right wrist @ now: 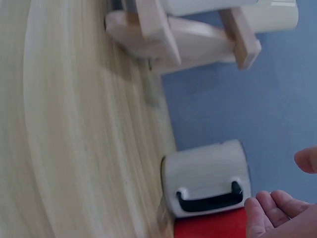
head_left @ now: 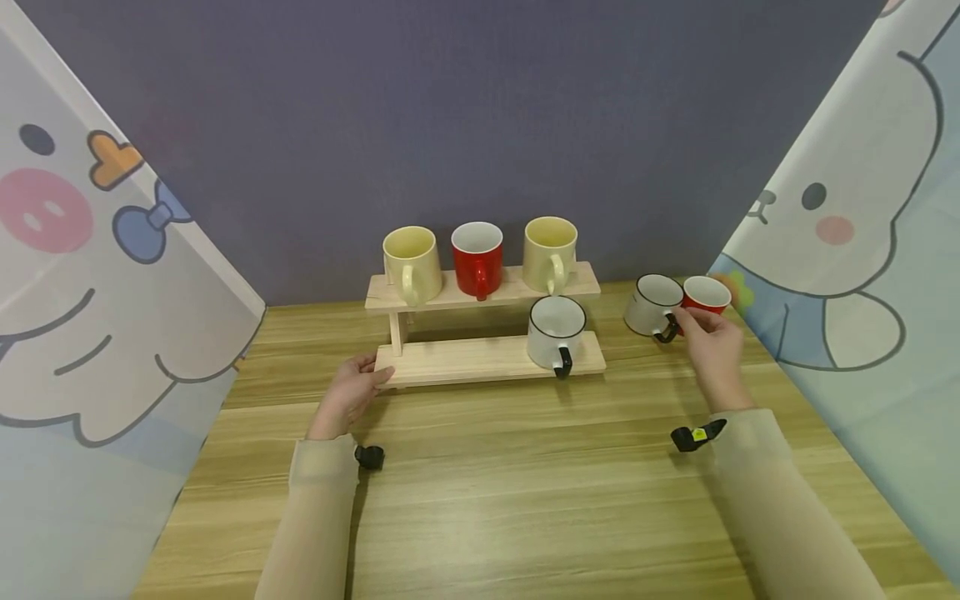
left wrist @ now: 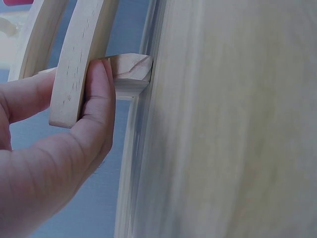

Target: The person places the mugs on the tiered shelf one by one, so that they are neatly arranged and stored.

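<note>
My left hand [head_left: 347, 397] grips the left end of the lower board of a two-tier wooden rack [head_left: 457, 363]. In the left wrist view, thumb and fingers pinch the board [left wrist: 77, 69] from both faces. A white enamel mug [head_left: 546, 340] with black rim and handle stands at the right of that board. On the table to the right stands a second white enamel mug [head_left: 647, 312], touching or almost touching a red mug [head_left: 708, 307]. My right hand [head_left: 711, 335] is beside these two, fingertips near the white mug's black handle [right wrist: 210, 203]; thumb and fingers are apart, holding nothing.
The rack's upper board carries a yellow mug [head_left: 424, 279] at left, a red mug [head_left: 467, 268] in the middle and another yellow mug [head_left: 540, 262] at right. Behind is a dark grey wall [head_left: 465, 117]; cartoon-printed panels [head_left: 862, 208] flank the wooden table [head_left: 510, 483].
</note>
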A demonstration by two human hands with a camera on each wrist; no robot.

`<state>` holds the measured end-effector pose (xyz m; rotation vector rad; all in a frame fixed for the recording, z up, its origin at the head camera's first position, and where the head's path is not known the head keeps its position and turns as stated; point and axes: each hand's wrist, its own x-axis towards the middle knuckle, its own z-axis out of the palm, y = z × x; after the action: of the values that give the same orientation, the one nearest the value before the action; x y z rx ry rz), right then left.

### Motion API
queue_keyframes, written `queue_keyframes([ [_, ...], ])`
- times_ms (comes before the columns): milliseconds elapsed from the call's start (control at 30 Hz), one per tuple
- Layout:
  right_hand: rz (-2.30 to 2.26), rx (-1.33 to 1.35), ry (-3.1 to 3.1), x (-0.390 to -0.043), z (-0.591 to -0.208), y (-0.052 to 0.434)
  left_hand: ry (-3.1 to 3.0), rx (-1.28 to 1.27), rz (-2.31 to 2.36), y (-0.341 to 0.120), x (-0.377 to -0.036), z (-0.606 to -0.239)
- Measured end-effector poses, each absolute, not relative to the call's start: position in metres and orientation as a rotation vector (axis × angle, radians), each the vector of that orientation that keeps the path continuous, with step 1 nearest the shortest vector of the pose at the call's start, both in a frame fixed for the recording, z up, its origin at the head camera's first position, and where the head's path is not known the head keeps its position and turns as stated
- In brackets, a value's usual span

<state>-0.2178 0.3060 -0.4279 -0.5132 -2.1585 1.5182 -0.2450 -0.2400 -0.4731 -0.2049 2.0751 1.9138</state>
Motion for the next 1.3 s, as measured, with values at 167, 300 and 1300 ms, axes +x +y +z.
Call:
queue_keyframes([
  [167,1.541,-0.549,-2.168,-0.225,-0.433,0.316,2.070,-0.202,1.920,-0.240,-0.245,-0.472],
  [300,1.525,-0.567,-2.233,-0.229,-0.437,0.322,2.073,-0.195,1.922,-0.240,-0.245,-0.471],
  [1300,1.874,-0.106,-2.336,-0.253,-0.466,0.340,2.072,-0.201,1.927,-0.240,-0.245,-0.472],
])
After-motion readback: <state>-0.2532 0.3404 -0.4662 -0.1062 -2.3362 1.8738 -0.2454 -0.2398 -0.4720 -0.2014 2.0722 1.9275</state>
